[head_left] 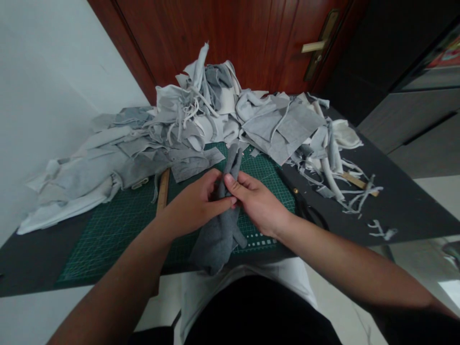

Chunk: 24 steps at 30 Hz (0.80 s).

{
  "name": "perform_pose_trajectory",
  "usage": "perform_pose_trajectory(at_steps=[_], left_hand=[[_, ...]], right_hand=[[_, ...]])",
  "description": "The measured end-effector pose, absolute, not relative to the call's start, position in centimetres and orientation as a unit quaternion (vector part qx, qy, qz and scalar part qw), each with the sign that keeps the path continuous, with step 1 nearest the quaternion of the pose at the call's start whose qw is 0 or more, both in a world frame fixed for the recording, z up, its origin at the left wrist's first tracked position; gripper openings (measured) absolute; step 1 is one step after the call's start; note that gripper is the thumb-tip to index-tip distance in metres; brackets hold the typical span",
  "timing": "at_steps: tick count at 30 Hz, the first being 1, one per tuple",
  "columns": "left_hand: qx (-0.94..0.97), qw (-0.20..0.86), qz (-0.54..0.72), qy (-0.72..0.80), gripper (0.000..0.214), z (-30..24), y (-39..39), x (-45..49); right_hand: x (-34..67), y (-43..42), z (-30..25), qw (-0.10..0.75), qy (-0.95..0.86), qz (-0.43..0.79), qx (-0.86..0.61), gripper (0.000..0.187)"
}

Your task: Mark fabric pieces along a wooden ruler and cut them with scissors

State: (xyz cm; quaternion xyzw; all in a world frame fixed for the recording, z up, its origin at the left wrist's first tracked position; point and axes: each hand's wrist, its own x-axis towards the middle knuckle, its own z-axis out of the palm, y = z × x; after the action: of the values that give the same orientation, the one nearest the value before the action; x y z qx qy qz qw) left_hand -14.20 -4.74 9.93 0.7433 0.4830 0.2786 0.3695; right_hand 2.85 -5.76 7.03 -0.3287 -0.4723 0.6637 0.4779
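Note:
A long bunched piece of dark grey cloth (220, 237) lies lengthwise over the green cutting mat (108, 235) and hangs off the table's near edge. My left hand (196, 206) pinches the cloth from the left, fingers closed on it. My right hand (257, 201) grips the same cloth from the right, thumb on top, touching my left fingers. The cloth's far end (233, 158) sticks up past both hands.
A big heap of grey and white fabric scraps (201, 115) fills the back of the dark table (402, 201). Black scissors (305, 208) lie right of the mat, a wooden ruler (163, 189) left of my hands. Thin cut strips (352, 191) litter the right side. A wooden door (258, 38) stands behind.

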Motion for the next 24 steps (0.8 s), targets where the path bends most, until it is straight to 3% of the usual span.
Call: perform_pose_trajectory(at_steps=[5, 10, 15, 19, 22, 24], left_hand=[[0.734, 0.389, 0.279, 0.482, 0.009, 10.8, -4.2, -14.5], [0.655, 0.421, 0.372, 0.505, 0.051, 10.8, -3.1, -16.7], [0.630, 0.308, 0.372, 0.609, 0.022, 12.1, -2.9, -21.0], [0.530, 0.272, 0.405, 0.693, 0.026, 13.4, -4.4, -22.9], [0.504, 0.298, 0.412, 0.698, 0.028, 12.9, -5.0, -23.3], [0.544, 0.313, 0.356, 0.692, 0.031, 11.5, -4.6, -23.7]], right_hand=[[3.9, -5.4, 7.8, 0.466, -0.507, 0.631, -0.357, 0.043], [6.5, -5.2, 9.4, 0.484, -0.523, 0.594, -0.374, 0.030], [11.1, -4.5, 10.7, 0.558, -0.471, 0.532, -0.428, 0.031], [14.4, -4.5, 11.9, 0.620, -0.440, 0.444, -0.475, 0.041], [16.0, -4.3, 11.8, 0.587, -0.468, 0.418, -0.512, 0.024], [16.7, -3.8, 10.6, 0.512, -0.517, 0.395, -0.561, 0.006]])
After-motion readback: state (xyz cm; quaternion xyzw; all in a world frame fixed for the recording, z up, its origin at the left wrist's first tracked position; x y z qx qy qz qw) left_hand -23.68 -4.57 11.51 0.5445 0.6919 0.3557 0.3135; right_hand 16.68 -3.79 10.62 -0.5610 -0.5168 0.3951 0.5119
